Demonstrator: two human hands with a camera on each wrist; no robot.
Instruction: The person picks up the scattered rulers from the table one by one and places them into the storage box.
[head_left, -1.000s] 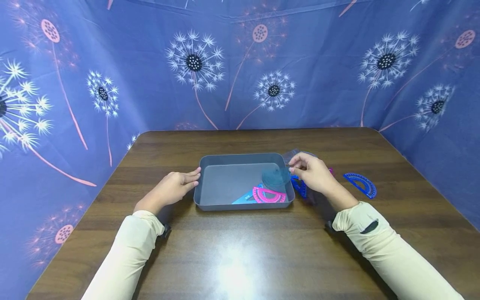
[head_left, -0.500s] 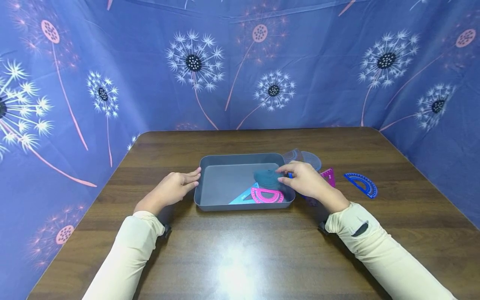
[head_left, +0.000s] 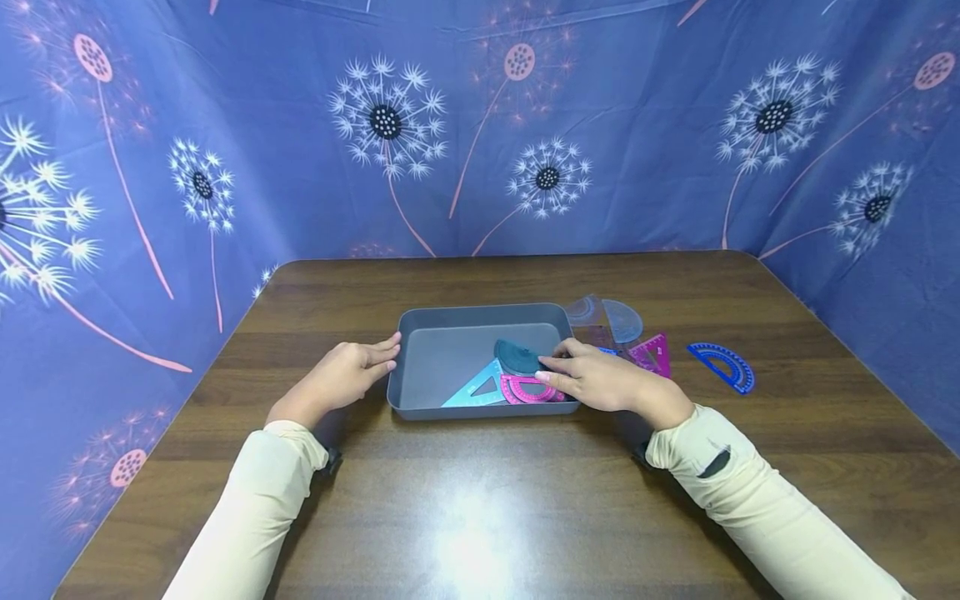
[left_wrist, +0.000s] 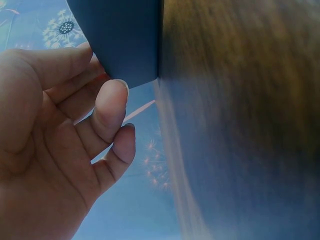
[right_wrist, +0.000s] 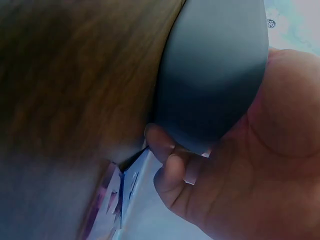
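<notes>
A grey rectangular tray (head_left: 427, 413) stands mid-table. My left hand (head_left: 342, 377) touches its left wall with fingertips at the rim; the left wrist view shows no object in the palm. My right hand (head_left: 600, 377) reaches over the right wall, with thumb and forefinger extended. Their tips are at the right end of a dark teal protractor (head_left: 514, 357) in the tray. A light blue set square (head_left: 480, 387) and a pink protractor (head_left: 516, 390) lie beside it, partly overlapping. In the right wrist view the tray wall (right_wrist: 210, 75) hides the thumb tip; lower fingers hang loosely curled outside.
Right of the tray lie a clear protractor (head_left: 624, 321), a magenta set square (head_left: 654, 355) and a blue protractor (head_left: 723, 367). More clear pieces are partly hidden behind my right hand. A flowered blue cloth (head_left: 465, 167) hangs behind the wooden table (head_left: 360, 500).
My right hand has moved left and down over the tray's right wall. The teal protractor and light blue set square have shifted left inside the tray. My left hand has stayed put.
</notes>
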